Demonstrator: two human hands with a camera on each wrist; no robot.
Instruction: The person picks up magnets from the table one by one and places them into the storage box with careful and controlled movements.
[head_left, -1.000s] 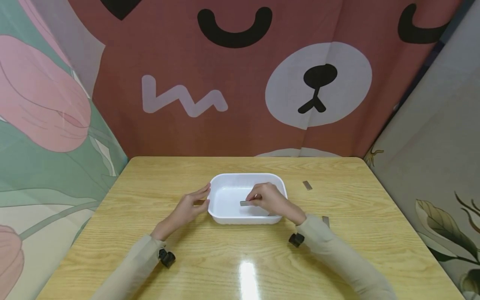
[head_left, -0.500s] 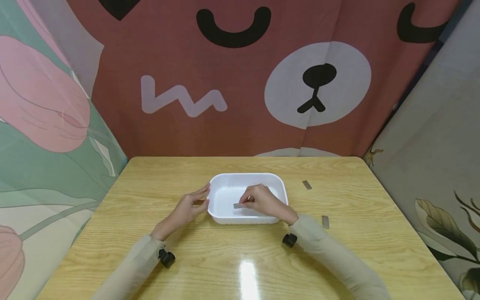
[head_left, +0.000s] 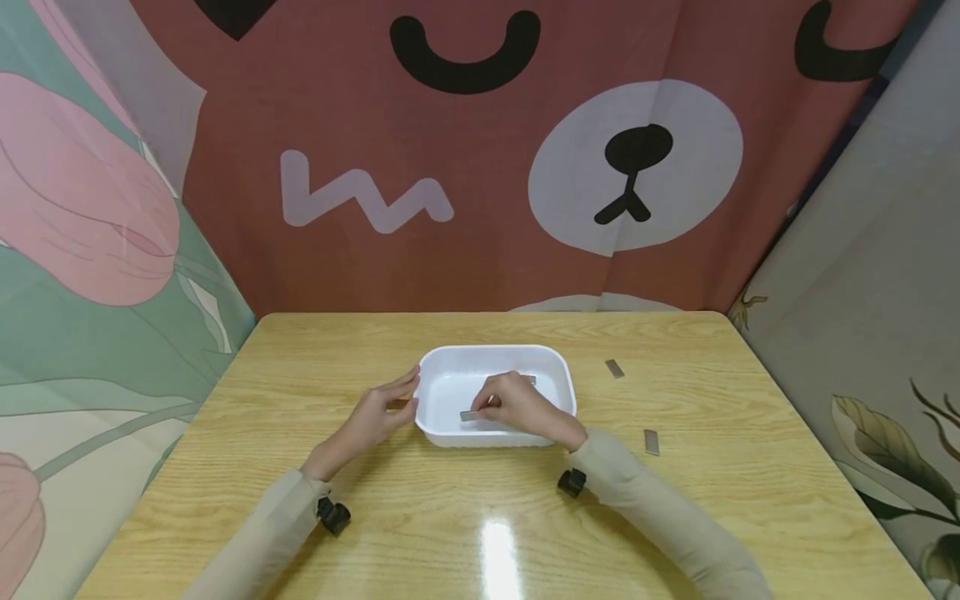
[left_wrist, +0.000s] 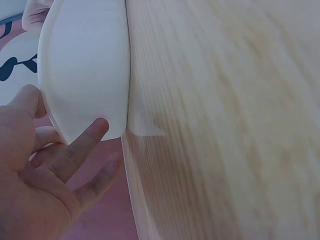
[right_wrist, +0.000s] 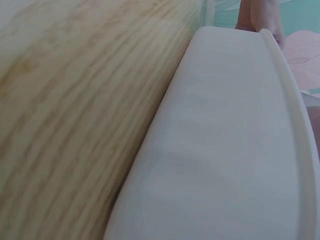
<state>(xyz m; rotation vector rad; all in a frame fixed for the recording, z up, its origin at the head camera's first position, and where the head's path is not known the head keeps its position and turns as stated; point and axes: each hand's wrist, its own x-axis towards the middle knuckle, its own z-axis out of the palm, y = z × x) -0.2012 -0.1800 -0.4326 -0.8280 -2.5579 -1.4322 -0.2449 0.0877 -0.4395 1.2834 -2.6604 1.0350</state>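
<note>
A white plastic basin point(head_left: 487, 441) stands on the wooden table. At its left end, my left hand point(head_left: 372, 422) touches the outer wall with spread, nearly straight fingers; the left wrist view shows a fingertip point(left_wrist: 101, 125) on that wall. My right hand point(head_left: 517, 406) reaches over the front right rim and pinches a small flat grey metal-looking strip point(head_left: 468, 416) low inside the basin. Whether that strip touches the floor, I cannot tell. Behind the hand a second grey strip point(head_left: 529, 379) lies partly hidden in the basin. The right wrist view shows mainly the basin's outer wall point(right_wrist: 215, 140).
Two similar grey strips lie on the table point(head_left: 420, 517) right of the basin: one farther back point(head_left: 614, 368), one nearer point(head_left: 651, 442). Black wrist cameras hang under the left sleeve point(head_left: 333, 516) and right sleeve point(head_left: 572, 482). Printed curtains point(head_left: 360, 275) close off the back and sides.
My right hand has shifted left and slightly forward inside the basin with its strip. The nearer table strip and the second strip in the basin have come into view. My left hand stays put.
</note>
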